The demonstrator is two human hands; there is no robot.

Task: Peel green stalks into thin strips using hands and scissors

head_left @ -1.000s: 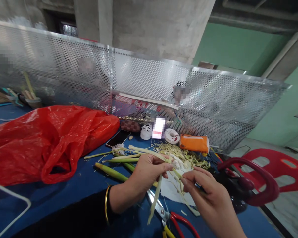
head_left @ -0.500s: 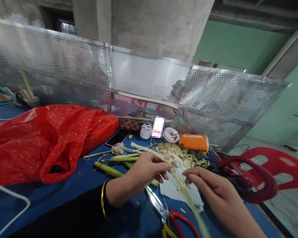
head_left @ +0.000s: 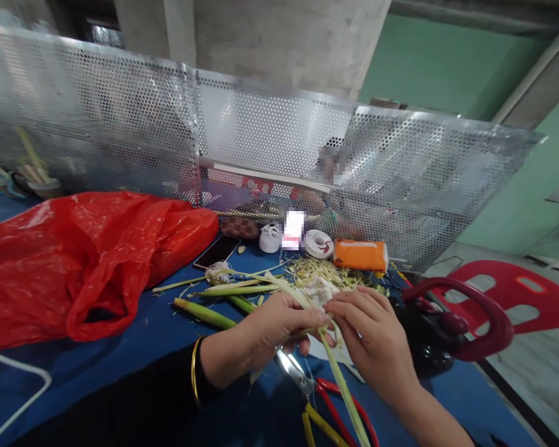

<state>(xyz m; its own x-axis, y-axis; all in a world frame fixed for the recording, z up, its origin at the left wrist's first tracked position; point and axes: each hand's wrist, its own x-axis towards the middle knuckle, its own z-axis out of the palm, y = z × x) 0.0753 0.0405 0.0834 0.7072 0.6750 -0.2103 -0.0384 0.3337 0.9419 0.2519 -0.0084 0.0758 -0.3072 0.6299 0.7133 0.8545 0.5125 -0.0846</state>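
Observation:
My left hand (head_left: 284, 323) is closed, its thumb pressing on a long pale-green plant strip (head_left: 342, 385). One end of the strip sticks up past the hand, and the other hangs down toward the front edge of the view. Close against the left thumb, my right hand (head_left: 372, 335) pinches the strip's frayed side, its fingertips partly hidden. Below the hands lie red-handled scissors (head_left: 340, 403), overlapping a yellow-handled tool (head_left: 323, 425). Thick green stalks (head_left: 205, 313) rest left of my left hand. Behind the fingers is a crumpled white tissue (head_left: 317, 288).
A red plastic bag (head_left: 97, 261) covers the table's left side. Shredded plant bits (head_left: 349, 273), an orange packet (head_left: 361, 254), a tape roll (head_left: 319, 243) and a lit phone (head_left: 293, 230) stand before a perforated metal screen (head_left: 261, 124). At right is a black kettle (head_left: 426, 341).
My right hand has moved left and up to meet my left fingers, closing on the strip. My left hand still grips it. The view has shifted slightly.

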